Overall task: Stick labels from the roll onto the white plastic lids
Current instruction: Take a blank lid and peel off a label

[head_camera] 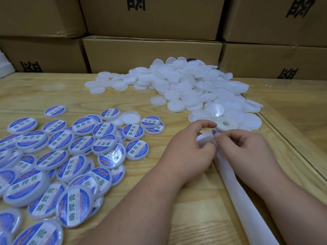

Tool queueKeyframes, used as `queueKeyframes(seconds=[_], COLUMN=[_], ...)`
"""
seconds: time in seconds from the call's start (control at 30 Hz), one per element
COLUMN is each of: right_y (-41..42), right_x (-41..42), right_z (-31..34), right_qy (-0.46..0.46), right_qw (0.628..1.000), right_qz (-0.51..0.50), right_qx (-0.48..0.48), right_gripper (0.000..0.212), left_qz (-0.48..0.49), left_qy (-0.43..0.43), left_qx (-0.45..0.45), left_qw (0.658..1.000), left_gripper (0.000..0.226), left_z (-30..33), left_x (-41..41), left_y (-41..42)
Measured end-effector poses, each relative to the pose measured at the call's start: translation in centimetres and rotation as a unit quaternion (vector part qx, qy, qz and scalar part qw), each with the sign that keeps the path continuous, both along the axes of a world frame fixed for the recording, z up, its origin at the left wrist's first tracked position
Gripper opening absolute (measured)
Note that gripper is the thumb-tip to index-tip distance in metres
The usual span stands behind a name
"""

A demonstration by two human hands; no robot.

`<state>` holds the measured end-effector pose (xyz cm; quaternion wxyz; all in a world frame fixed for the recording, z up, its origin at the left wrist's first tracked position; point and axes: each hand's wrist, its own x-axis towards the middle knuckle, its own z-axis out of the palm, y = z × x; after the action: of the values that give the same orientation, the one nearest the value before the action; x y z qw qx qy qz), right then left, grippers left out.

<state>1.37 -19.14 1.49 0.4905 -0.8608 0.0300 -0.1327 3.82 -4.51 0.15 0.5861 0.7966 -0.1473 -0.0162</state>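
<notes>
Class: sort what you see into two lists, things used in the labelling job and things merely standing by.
In the job:
left hand
right hand
round white plastic lid held
white label roll
heap of plain white lids
blue-labelled lids

Standing by:
brown cardboard boxes

My one camera sits on my head. It looks forward and down at the wooden table [123,101], close above it. Brown boxes [152,55] stand behind the table.

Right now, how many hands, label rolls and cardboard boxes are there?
Hands: 2 (left hand grips a lid, right hand pinches a label)
Label rolls: 1
Cardboard boxes: 6
Total: 9
</notes>
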Motion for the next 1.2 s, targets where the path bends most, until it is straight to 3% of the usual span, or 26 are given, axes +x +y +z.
queueKeyframes(seconds=[0.13,0.67,1.2], right_y=[-0.2,-0.16,-0.27], right_x=[0.15,0.18,-0.02], right_z=[-0.09,-0.42,-0.23], right_qy=[0.02,0.023,0.025], right_qw=[0.999,0.997,0.995], right_qz=[0.027,0.073,0.094], right_qx=[-0.003,0.006,0.002], right_gripper=[0.014,0.015,0.016], left_qz=[0.025,0.021,0.041], left_qy=[0.001,-0.003,-0.009], left_qx=[-0.014,-0.024,-0.016], left_qw=[1.0,1.0,0.999], left_gripper=[0.04,0.04,0.025], left_z=[-0.1,0.0,0.19], left_x=[0.19,0.33,0.18], left_y=[-0.01,0.27,0.43])
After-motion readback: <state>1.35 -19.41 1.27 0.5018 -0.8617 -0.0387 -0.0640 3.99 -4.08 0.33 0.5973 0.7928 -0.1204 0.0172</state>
